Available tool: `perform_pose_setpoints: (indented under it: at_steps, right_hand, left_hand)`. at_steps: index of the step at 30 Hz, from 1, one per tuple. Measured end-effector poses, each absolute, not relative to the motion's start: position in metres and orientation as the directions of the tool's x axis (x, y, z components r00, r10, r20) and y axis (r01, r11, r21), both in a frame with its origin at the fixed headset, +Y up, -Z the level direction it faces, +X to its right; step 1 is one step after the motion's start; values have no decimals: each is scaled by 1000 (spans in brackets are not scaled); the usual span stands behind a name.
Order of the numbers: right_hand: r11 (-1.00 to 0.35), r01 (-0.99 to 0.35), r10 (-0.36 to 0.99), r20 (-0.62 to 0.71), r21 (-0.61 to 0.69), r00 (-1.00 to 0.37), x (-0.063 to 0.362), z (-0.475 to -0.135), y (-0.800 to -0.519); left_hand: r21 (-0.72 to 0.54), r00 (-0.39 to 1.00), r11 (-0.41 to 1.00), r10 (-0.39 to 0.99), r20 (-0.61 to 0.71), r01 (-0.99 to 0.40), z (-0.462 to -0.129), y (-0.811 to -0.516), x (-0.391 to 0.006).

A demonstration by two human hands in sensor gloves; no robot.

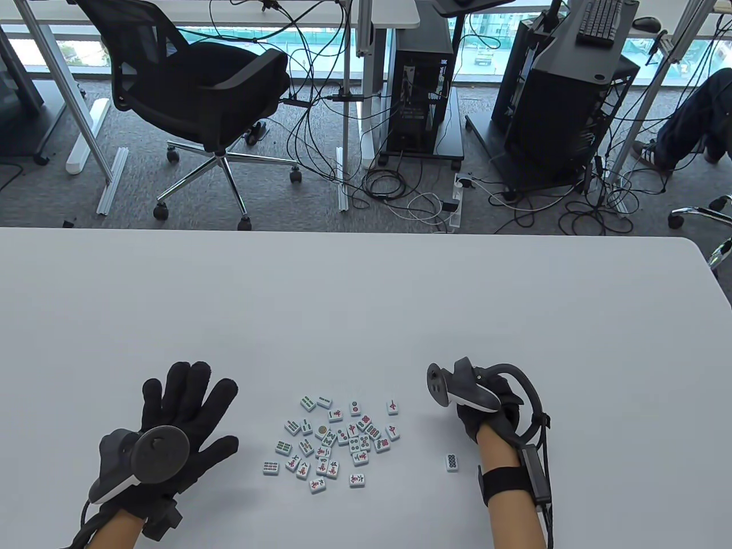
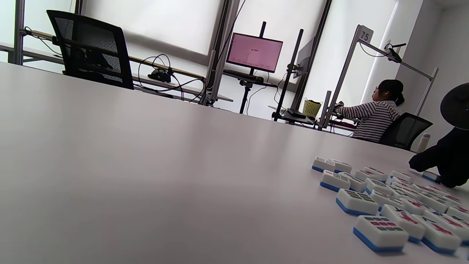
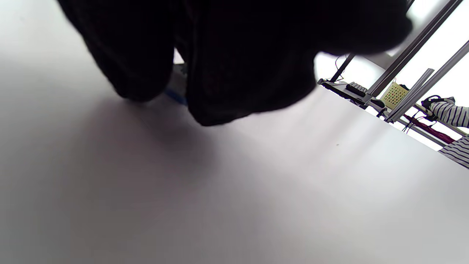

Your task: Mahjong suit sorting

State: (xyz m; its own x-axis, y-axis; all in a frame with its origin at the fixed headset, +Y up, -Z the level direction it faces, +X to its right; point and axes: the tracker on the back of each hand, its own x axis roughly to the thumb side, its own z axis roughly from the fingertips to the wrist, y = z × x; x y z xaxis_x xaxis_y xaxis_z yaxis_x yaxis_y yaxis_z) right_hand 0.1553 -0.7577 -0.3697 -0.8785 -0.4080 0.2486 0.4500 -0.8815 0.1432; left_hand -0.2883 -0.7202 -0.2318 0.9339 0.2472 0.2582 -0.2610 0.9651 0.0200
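A loose pile of white, blue-backed mahjong tiles [image 1: 337, 440] lies face up near the table's front edge, between my hands; it also shows low in the left wrist view [image 2: 395, 200]. One circle-suit tile [image 1: 452, 462] lies apart, beside my right wrist. My left hand [image 1: 191, 400] rests flat left of the pile, fingers spread, holding nothing. My right hand [image 1: 486, 414] sits right of the pile with fingers curled down under its tracker. In the right wrist view its fingertips [image 3: 234, 73] pinch a blue-edged tile [image 3: 176, 94] against the table, seen as well in the left wrist view [image 2: 429, 176].
The white table [image 1: 366, 297] stretches far beyond the tiles, with its far edge at mid-frame and a rounded right corner. Past it stand an office chair [image 1: 200, 97], computer towers [image 1: 423, 80] and floor cables. A seated person [image 2: 373, 113] works at another desk.
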Motion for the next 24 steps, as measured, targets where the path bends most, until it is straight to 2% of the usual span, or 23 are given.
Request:
perform_pose_setpoints:
  at_steps: [2,4,7,11,14,17,20,22,24]
  right_hand:
    - [-886,459,-428,262,69,-865,148,-366,-750]
    - [-916,400,-385,264,2,-884,138,-364,-742]
    - [-967,253,-234,329,16,-915,107,-360,-737]
    - [-982,187,-150,451,38,-880,57,-351,-739]
    - [-982,189,-155,496,18,-854,23,-348,-740]
    - [-959,283,-240,509,8,-827,3,-350,-748]
    - [-924,381,-351,493,-42,-796,-5,-353,-757]
    - [-929,355,-361,457,-102,-813,-6,-358,-758]
    - [-931,360,-348,434,-59,-831,-5,-363,-756]
  left_hand:
    - [19,933,965,249,261,-263,-232,-721,-288]
    - [23,932,965,246,268,-261,-232,-721,-288]
    - [22,931,966,241,273,-257,-232,-722,-286]
    - [15,932,969,234,276,-247,-232,-722,-285]
    - [7,931,970,233,281,-245,-232,-723,-283]
    - [5,931,971,229,285,-240,-232,-723,-282]
    - [4,929,969,235,287,-247,-232,-722,-282]
    - [4,928,968,240,286,-251,-232,-722,-283]
    - [5,928,968,239,286,-250,-232,-722,-283]
